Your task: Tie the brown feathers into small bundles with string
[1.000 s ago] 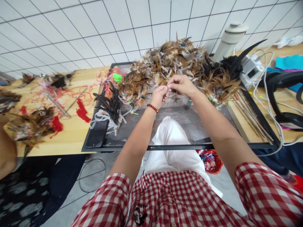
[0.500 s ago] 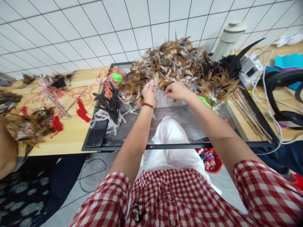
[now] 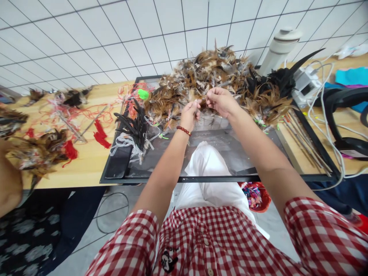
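A big heap of brown feathers (image 3: 212, 73) lies along the back of a dark, glossy framed panel (image 3: 161, 165). In front of the heap, my left hand (image 3: 191, 115), with a red bead bracelet at the wrist, is closed in a pinch on something too small to make out. Just right of it and slightly higher, my right hand (image 3: 220, 101) is also pinched, its fingertips near a brownish feather tip; what it grips is unclear. A small gap separates the hands. Black feathers with white ties (image 3: 135, 128) lie at the panel's left.
Red yarn (image 3: 101, 134), loose strings and more feathers (image 3: 38, 151) cover the left table, beside another person's arm (image 3: 10, 180). A white bottle (image 3: 278, 51), a white charger with cables (image 3: 306, 84) and thin sticks (image 3: 306, 142) are at right. A red basket (image 3: 263, 199) sits below.
My right hand has moved up and left towards my left hand. My left hand has shifted slightly right and down, so the two are now closer together.
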`<state>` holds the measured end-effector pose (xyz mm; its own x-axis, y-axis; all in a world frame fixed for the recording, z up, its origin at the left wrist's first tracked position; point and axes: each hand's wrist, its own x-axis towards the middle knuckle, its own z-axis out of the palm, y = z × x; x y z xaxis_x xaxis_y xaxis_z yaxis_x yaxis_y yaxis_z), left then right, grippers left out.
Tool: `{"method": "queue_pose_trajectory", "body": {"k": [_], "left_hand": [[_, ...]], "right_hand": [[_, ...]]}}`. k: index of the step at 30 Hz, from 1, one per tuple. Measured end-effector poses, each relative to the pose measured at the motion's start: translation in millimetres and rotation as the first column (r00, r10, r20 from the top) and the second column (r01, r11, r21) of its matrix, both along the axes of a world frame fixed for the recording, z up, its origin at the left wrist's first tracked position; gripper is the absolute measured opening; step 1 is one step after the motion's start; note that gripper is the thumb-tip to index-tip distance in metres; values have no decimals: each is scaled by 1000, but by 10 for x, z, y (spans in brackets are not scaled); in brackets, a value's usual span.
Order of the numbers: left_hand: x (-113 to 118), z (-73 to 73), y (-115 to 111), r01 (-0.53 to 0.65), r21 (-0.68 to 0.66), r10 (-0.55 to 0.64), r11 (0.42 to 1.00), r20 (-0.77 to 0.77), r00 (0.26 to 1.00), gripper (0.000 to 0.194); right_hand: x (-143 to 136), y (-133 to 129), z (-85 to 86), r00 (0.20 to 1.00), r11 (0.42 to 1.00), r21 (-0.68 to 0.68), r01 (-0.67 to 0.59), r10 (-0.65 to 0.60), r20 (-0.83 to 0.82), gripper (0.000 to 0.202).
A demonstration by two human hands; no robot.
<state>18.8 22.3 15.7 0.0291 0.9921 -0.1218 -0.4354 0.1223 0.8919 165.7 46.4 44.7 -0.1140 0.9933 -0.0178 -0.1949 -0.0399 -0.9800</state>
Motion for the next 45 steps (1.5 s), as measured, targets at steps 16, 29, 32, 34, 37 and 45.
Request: {"method": "queue_pose_trajectory", "body": {"k": [16, 29, 32, 34, 37, 45], "left_hand": [[-39, 20, 28, -71, -24, 71, 997, 28, 997, 36], [3, -68, 30, 26, 154, 11, 988, -237, 972, 40], [15, -78, 41, -38, 125, 60, 991, -175, 983, 38], [30, -91, 48, -84, 91, 93, 992, -104, 990, 35], [58, -100, 48, -132, 41, 132, 990, -3, 991, 29], [111, 7, -21, -98, -17, 99, 995, 81, 992, 27]], "right_hand": [[174, 18, -39, 969, 967, 180, -177, 140, 204, 35], [55, -25, -8, 757, 967, 208, -145, -27, 653, 16], [-19, -37, -51, 790, 934, 345, 90, -278, 547, 17], [-97, -56, -96, 801, 897, 405, 174, -368, 472, 19], [-234, -106, -159, 866, 910, 375, 178, -326, 379, 19], [-410, -170, -168, 982, 988, 64, 140, -147, 121, 35]]}}
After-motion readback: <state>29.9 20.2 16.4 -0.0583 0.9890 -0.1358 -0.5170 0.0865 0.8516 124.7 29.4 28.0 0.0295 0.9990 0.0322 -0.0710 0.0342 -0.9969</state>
